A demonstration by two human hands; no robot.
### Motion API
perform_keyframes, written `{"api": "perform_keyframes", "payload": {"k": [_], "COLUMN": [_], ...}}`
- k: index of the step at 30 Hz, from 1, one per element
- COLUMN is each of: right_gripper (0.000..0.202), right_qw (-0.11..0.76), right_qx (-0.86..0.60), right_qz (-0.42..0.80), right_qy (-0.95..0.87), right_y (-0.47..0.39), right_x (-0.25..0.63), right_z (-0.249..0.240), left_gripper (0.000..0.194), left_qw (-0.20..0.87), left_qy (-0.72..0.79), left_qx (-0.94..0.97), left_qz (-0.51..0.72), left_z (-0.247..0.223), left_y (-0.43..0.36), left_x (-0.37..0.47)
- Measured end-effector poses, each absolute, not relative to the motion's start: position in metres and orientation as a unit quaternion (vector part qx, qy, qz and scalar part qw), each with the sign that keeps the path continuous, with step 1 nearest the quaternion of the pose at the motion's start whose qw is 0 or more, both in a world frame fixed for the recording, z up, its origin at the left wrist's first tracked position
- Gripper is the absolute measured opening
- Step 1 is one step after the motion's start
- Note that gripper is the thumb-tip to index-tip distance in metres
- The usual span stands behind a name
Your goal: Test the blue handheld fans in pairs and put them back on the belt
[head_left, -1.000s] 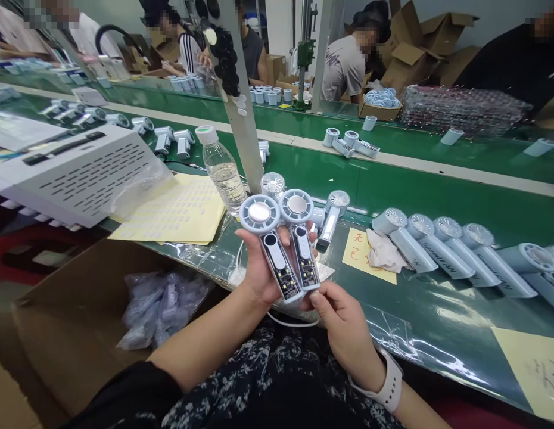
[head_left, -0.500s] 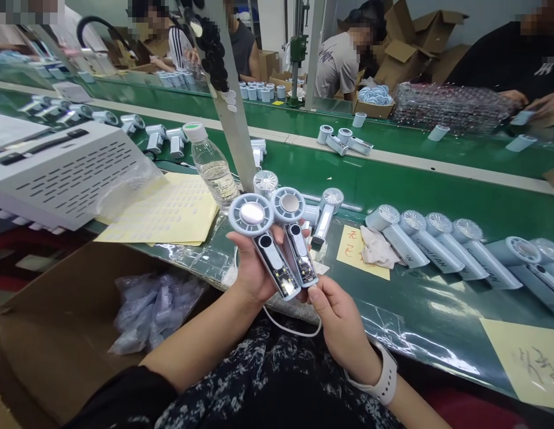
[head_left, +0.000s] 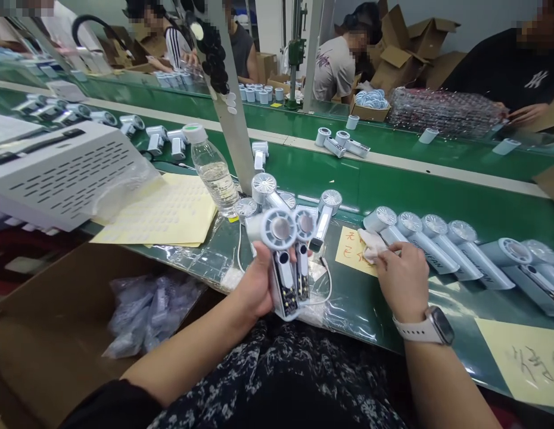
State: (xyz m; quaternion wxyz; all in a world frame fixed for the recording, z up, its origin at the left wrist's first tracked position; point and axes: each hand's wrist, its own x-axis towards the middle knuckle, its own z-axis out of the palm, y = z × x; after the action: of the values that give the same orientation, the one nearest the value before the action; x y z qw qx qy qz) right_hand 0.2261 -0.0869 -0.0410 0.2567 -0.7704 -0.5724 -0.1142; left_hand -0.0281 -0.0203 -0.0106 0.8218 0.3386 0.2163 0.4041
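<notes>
Two light-blue handheld fans are gripped together in my left hand (head_left: 258,281), closed around their handles. The nearer fan (head_left: 286,275) hides part of the other fan (head_left: 305,224); circuit boards show in both uncovered handles. My right hand (head_left: 404,279), with a watch on its wrist, pinches a crumpled white cloth (head_left: 372,245) over a yellow note (head_left: 348,253) with red writing. Just past that hand lies a row of finished-looking fans (head_left: 438,239) with lettering on their handles. Behind my left hand, several more fans (head_left: 264,186) stand or lie on the bench.
A water bottle (head_left: 214,173) stands beside a metal post (head_left: 241,137). At left are yellow sticker sheets (head_left: 170,208), a vented white machine (head_left: 80,170), and a cardboard box (head_left: 58,310) with bagged parts. Co-workers sit beyond the green conveyor (head_left: 393,185).
My right hand has left the fans and moved right to take hold of the cloth. The two fans have shifted slightly right and turned in my left hand.
</notes>
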Motion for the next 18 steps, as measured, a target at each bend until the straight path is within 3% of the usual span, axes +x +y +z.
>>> {"api": "perform_keyframes", "payload": {"k": [4, 7, 9, 12, 14, 18], "right_gripper": [0.021, 0.013, 0.015, 0.051, 0.063, 0.045], "right_qw": [0.426, 0.528, 0.512, 0.425, 0.345, 0.278], "right_qx": [-0.695, -0.587, -0.536, -0.46, -0.41, -0.415], "right_qz": [-0.102, 0.097, 0.266, 0.484, 0.57, 0.585], "right_qy": [-0.57, -0.607, -0.616, -0.611, -0.623, -0.639], "right_y": [-0.093, -0.097, -0.095, -0.087, -0.081, -0.075], "right_x": [0.2, 0.177, 0.175, 0.19, 0.199, 0.195], "right_z": [-0.011, 0.019, 0.032, 0.04, 0.042, 0.046], "left_gripper": [0.068, 0.071, 0.074, 0.076, 0.075, 0.074], "left_qw": [0.888, 0.927, 0.938, 0.943, 0.943, 0.941], "left_qy": [0.204, 0.188, 0.167, 0.131, 0.11, 0.127], "left_qx": [0.302, 0.279, 0.281, 0.302, 0.313, 0.314], "left_qz": [0.28, 0.167, 0.111, 0.049, 0.018, 0.013], "left_z": [-0.015, -0.018, -0.02, -0.021, -0.021, -0.025], "left_y": [-0.039, -0.047, -0.049, -0.05, -0.05, -0.052], "left_x": [-0.017, -0.01, -0.008, -0.006, -0.005, -0.004]}}
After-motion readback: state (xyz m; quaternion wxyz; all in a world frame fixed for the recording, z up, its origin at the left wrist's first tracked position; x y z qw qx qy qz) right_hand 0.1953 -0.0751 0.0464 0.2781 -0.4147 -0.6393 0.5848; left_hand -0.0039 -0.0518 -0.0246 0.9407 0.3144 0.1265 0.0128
